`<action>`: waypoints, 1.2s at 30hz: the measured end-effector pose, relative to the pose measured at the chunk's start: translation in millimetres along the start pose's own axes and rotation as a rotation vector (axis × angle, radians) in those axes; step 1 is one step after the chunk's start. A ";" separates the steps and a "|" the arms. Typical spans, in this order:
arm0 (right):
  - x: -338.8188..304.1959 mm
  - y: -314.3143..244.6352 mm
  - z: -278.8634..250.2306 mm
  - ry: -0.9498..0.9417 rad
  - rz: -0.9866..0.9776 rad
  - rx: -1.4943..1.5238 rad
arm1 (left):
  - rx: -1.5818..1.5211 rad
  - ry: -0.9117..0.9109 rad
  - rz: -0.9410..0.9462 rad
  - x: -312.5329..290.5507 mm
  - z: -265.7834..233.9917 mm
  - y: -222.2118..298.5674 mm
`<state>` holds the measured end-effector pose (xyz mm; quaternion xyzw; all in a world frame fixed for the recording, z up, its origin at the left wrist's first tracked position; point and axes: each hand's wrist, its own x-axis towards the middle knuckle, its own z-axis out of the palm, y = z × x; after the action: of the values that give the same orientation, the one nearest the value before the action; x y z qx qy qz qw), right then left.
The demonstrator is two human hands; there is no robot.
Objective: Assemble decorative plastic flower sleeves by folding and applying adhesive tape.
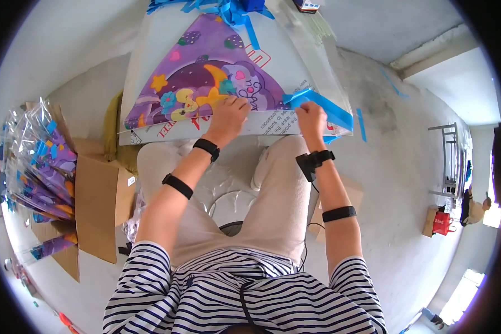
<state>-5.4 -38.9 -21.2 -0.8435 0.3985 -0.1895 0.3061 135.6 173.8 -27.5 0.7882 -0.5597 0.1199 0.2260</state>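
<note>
Purple kite in clear wrapper lies flat across knees, overhanging a white board. Left hand presses fingers-down on kite's near edge; right hand pinches blue ribbon tail at kite's right corner. Judged light, floppy, film slippery, creases easily; best held at corners or edge. Kite's far tip cut off by frame. More wrapped kites sit in cardboard box left of kite; count unclear.

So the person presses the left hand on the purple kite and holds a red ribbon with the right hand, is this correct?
Not quite: the ribbon is blue, not red, as the head view shows. The left hand does press on the purple kite, and the right hand holds the ribbon at the kite's lower edge.
</note>
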 end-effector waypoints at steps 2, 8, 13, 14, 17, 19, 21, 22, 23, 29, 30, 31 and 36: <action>2.8 17.8 -15.8 -0.028 0.241 0.140 | -0.026 0.028 0.005 13.3 13.1 8.2; -7.7 29.9 -27.8 -0.237 0.562 0.857 | 0.153 -0.057 0.064 31.1 32.8 14.3; -1.2 20.5 -26.7 -0.266 0.665 1.214 | 0.125 0.058 0.096 33.1 29.6 13.3; 1.2 19.2 -25.8 -0.259 0.667 1.199 | 0.117 0.090 0.086 33.7 28.8 13.8; 9.5 17.8 -21.7 -0.277 0.740 1.279 | 0.102 0.131 0.070 35.9 26.6 15.4; 13.5 18.0 -19.3 -0.249 0.791 1.313 | 0.069 0.148 0.064 36.6 25.2 16.8; 16.2 19.0 -17.9 -0.235 0.780 1.286 | 0.035 0.166 0.058 36.6 23.8 18.1; 16.8 19.9 -17.5 -0.219 0.748 1.264 | -0.006 0.175 0.037 36.4 23.2 18.7; 17.9 20.2 -16.7 -0.218 0.748 1.264 | -0.048 0.178 0.015 36.3 22.6 19.3; 17.7 25.2 -9.6 -0.173 0.840 1.289 | -0.141 0.128 -0.097 36.5 19.0 21.8; 17.8 25.8 -7.6 -0.147 0.835 1.344 | -0.140 0.127 -0.095 36.7 18.3 22.1; 18.2 26.2 -5.2 -0.114 0.832 1.411 | -0.179 0.134 -0.124 36.7 17.7 22.5; 19.8 25.4 3.3 -0.107 0.856 1.442 | -0.269 0.138 -0.219 38.1 16.2 24.3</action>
<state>-5.7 -65.8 -39.2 -0.2249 0.4504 -0.2248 0.8343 124.9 127.7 -19.3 0.7970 -0.4647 0.0722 0.3790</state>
